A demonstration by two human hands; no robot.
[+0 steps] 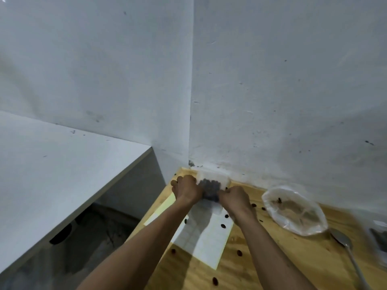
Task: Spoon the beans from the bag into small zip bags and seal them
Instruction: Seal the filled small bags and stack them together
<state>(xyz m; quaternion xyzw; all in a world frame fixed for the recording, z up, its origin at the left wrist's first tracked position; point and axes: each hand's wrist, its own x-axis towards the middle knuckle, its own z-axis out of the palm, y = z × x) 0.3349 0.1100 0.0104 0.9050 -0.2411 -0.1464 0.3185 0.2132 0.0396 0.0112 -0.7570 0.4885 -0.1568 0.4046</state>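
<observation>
wooden table (293, 258), bean-filled zip bag (211, 186) pinched between left hand (187, 188), right hand (235, 197)

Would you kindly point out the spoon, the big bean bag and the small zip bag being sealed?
spoon (341, 238), head view, on its bowl.
big bean bag (294, 210), head view, on its clear middle.
small zip bag (211, 186), head view, on the beans inside.

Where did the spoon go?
The spoon lies on the wooden table at the lower right of the head view, just right of the big bag.

Wooden table (293, 266) — paper (206, 241), spoon (345, 245), loose beans (223, 226).
</observation>
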